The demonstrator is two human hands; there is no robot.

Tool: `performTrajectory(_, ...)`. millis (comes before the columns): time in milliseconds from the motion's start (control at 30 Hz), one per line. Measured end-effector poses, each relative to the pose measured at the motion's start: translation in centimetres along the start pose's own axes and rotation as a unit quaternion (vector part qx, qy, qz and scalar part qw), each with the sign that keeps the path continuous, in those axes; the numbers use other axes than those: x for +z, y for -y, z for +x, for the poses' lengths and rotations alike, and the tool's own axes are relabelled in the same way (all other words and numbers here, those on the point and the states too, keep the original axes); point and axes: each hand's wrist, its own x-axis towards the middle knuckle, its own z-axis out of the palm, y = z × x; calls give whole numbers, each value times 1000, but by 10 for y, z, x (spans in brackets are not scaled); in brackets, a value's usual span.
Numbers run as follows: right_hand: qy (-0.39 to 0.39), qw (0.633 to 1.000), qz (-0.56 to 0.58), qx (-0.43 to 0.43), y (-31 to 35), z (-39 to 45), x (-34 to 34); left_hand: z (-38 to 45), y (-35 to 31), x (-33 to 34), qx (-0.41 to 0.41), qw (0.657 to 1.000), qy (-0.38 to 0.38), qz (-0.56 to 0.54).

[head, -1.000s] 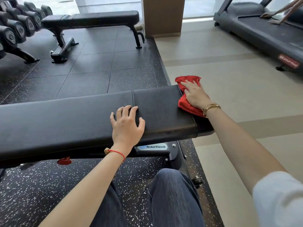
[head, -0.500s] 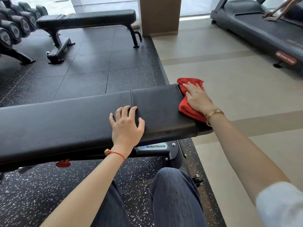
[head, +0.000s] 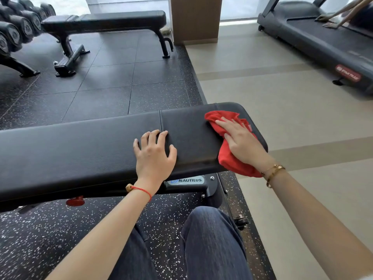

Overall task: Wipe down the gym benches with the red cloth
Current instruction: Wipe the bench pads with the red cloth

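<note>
The red cloth (head: 232, 156) lies bunched on the right end of the near counter (head: 80, 150), part of it on the black pad and part draped over the front corner. The right hand (head: 240, 144) presses flat on top of it, fingers extended and close together, pinning it to the pad rather than clutching it. The left hand (head: 154, 156) rests palm-down with spread fingers on the pad just beside the seam (head: 160, 122), holding nothing; it looks like a brace.

The cloth is soft and light, and its folds show how easily it crumples, so it probably needs a flat palm over most of its area to keep it from rolling up under the stroke. The loose part hanging off the corner may drag or slip; gathering it under the palm should help. The pad looks smooth, firm and slightly sheened, so the cloth should glide across it with little resistance.

The left stretch of the counter runs out of the picture. Its frame is mostly hidden beneath the pad, with only a label plate (head: 186, 180) and a red knob (head: 75, 201) showing. How much cloth sits under the palm cannot be judged, and whether the pad is damp or dusty cannot be told. A second bench (head: 105, 20) stands well apart at the back, untouched as far as the view shows.
</note>
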Motion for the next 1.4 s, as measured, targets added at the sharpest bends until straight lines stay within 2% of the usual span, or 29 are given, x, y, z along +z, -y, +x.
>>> performTrajectory(167,-26,991,-44,128,-18,61,-4,0,-4,-2,-10,1000,3,-1)
performTrajectory(233,-25,989,-32,145,-8,83,3,1,-4,-2,-11,1000,5,0)
performTrajectory(367,-4,996,-39,77,29,87,22,1,-4,-3,-13,1000,4,-3)
performTrajectory(567,14,997,-24,-75,58,11,30,1,-3,-4,-12,1000,4,-7)
performTrajectory(700,4,999,-32,-30,39,4,18,-1,-1,-5,-5,1000,14,-13)
performTrajectory(833,-12,997,-41,66,43,45,24,-2,1,-7,-3,999,43,-22)
performTrajectory(933,2,994,-56,92,59,73,33,-2,3,-13,-3,998,48,-50)
performTrajectory(1033,12,997,-54,51,98,82,54,-6,25,-28,7,999,15,-49)
performTrajectory(1133,19,997,-41,-67,150,62,87,-8,64,-43,-31,999,-12,-15)
performTrajectory(1200,19,993,-35,-113,163,52,97,-9,90,-53,-61,998,-25,-1)
performTrajectory(1400,58,994,-14,-89,161,86,96,-11,157,-70,-119,992,-42,22)
